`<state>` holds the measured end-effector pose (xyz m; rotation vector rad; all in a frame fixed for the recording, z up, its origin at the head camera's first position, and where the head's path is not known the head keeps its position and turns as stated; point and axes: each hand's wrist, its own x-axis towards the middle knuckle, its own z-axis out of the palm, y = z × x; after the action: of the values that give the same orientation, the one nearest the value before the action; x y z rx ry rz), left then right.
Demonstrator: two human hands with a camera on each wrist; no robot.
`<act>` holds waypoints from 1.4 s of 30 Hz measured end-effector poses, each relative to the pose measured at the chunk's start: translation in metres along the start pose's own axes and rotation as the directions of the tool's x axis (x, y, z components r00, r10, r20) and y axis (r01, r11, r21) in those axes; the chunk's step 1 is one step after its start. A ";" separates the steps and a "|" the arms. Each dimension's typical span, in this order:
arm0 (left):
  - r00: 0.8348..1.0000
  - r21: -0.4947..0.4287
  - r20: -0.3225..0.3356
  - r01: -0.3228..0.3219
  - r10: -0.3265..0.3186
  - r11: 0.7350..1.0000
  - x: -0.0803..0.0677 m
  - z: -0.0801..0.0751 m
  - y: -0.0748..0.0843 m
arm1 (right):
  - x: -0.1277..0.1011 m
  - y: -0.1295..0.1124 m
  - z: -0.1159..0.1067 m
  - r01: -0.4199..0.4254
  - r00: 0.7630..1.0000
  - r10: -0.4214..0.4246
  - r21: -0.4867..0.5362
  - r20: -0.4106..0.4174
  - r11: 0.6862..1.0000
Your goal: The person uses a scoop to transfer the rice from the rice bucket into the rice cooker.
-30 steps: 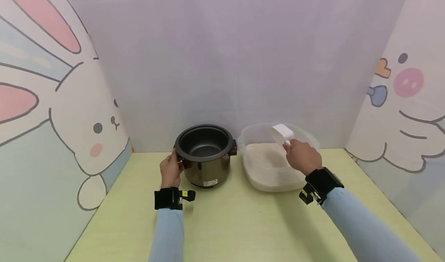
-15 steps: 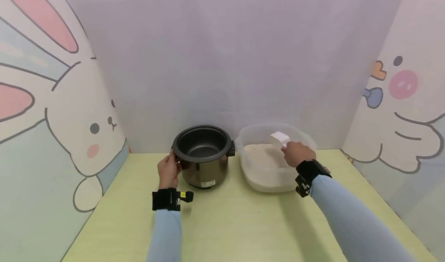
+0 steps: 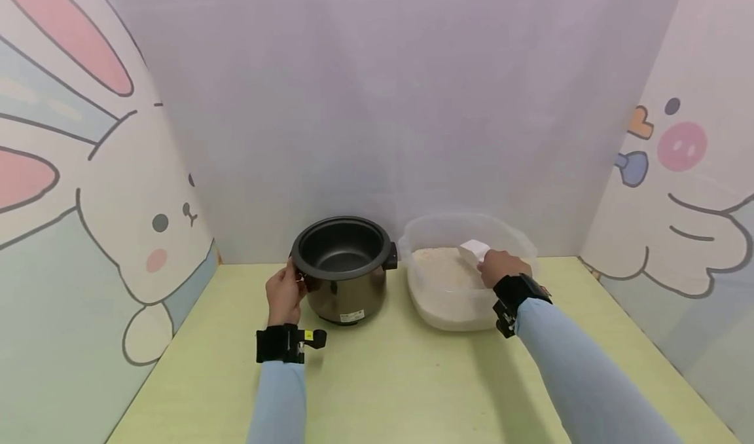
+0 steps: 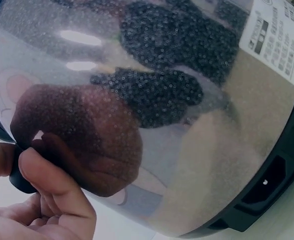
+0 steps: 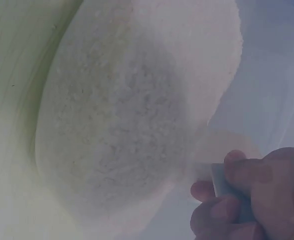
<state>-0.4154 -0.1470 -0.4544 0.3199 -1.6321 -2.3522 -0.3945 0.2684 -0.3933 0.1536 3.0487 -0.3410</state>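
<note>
Cooker [image 3: 353, 296]: your left hand [image 3: 285, 298] grips its handle [image 4: 21, 182]; no rice [image 3: 438, 268] shows inside.
Scoop [image 3: 474, 251]: held by your right hand [image 3: 503, 268], over the tub [image 3: 436, 231].
Remaining rice: plenty; seemingly none transferred yet.

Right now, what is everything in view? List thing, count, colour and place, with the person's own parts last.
pot: 1, shiny brown outside, black inside, on the table
handles: 2, black, pot's sides
label: 1, white, pot's lower front
tub: 1, translucent, right of the pot
grain: 1 heap, off-white, in the tub
scoop: 1, white, at the tub
table: 1, pale yellow-green, below
cloth: 1, pale lilac, behind
rabbit drawing: 1, white, pink and blue, left wall
bird drawing: 1, mostly white, right wall
straps: 2, black, wrists
sleeves: 2, light blue, forearms
left grip: 1, bare, holding the left handle
right grip: 1, bare, holding the scoop
</note>
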 end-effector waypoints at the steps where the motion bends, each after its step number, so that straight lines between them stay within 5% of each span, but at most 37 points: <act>1: 1.000 0.010 0.004 -0.003 0.003 1.000 0.000 -0.001 -0.001 | -0.001 -0.001 0.000 0.006 1.000 -0.006 0.001 0.012 1.000; 14: 0.999 0.082 0.003 -0.047 0.047 0.996 0.003 -0.001 -0.004 | 0.034 -0.005 0.015 0.117 0.984 -0.108 -0.055 0.142 0.992; 28: 0.998 0.100 -0.008 -0.058 0.059 0.993 0.003 0.002 -0.004 | 0.029 -0.020 0.020 0.166 0.972 -0.155 -0.047 0.179 0.985; 36: 0.999 0.104 0.003 -0.042 0.042 0.994 0.002 0.003 -0.004 | 0.023 -0.032 0.015 0.222 0.936 -0.197 -0.055 0.293 0.973; 42: 0.998 0.117 0.000 -0.061 0.061 0.991 0.003 0.002 -0.004 | 0.020 -0.037 0.009 0.267 0.924 -0.234 -0.071 0.303 0.961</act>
<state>-0.4188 -0.1447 -0.4579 0.2927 -1.7568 -2.2151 -0.4179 0.2323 -0.3957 -0.2731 2.7826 -0.1854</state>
